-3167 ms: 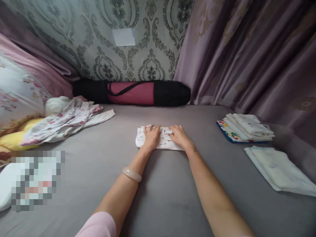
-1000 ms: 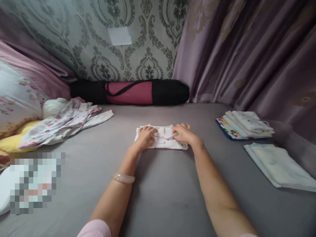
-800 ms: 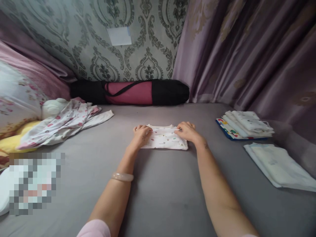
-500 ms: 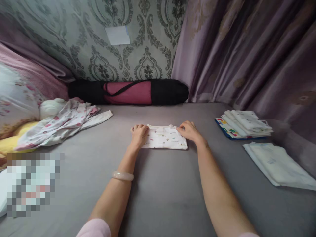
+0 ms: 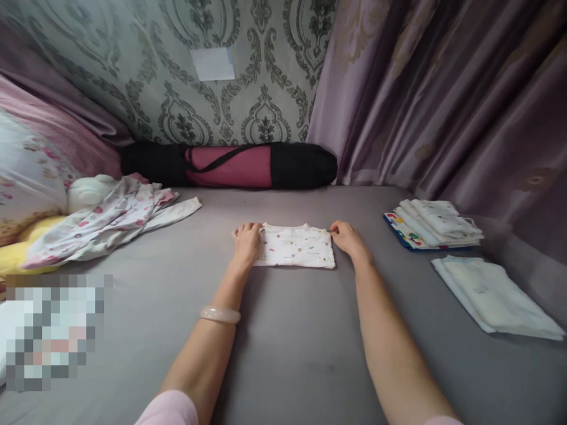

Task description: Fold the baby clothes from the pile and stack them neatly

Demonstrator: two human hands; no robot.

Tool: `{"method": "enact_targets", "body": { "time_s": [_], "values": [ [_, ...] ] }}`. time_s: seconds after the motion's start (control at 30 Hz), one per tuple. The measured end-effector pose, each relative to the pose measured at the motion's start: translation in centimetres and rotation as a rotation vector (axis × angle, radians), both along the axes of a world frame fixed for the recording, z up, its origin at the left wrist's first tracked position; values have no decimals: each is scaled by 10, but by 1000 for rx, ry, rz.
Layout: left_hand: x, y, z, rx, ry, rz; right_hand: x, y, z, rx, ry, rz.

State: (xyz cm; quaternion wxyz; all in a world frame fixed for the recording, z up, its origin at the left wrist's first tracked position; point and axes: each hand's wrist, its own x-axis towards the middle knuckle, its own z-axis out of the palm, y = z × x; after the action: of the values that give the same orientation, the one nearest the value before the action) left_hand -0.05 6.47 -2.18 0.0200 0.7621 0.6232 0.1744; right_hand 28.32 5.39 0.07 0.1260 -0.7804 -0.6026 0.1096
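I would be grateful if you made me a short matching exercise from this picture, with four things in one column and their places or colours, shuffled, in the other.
Column 1
1. Printed garment
2. Long bag
3. Bangle
4. Folded stack

Column 2
A. Around the left arm
B. To the right of the right hand
C. With the left hand at its left end
D. Black and dark pink

Right pairs: 1-C, 2-D, 3-A, 4-B
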Motion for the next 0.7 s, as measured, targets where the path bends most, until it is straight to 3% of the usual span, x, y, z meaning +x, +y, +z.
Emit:
{"method": "enact_targets", "body": {
  "time_s": [0.07,0.13,0.23,0.3,0.5,0.7],
  "values": [
    [15,-10,9,40,27,-26,-19,-4,10,73,-73,47],
    [33,-21,17,18,47,-105,-45,-10,19,102,-93,181],
    [54,-34,19,-82,67,-216,-86,-22,24,-57,-19,461],
    [59,-38,14,-134,77,-235,-104,-30,22,-164,-15,542],
    [52,-33,-1,-235,102,-127,-108,-34,9,-329,-32,434],
    [39,-28,-2,-235,110,-58,-91,-43,-10,-206,-62,418]
  ]
}}
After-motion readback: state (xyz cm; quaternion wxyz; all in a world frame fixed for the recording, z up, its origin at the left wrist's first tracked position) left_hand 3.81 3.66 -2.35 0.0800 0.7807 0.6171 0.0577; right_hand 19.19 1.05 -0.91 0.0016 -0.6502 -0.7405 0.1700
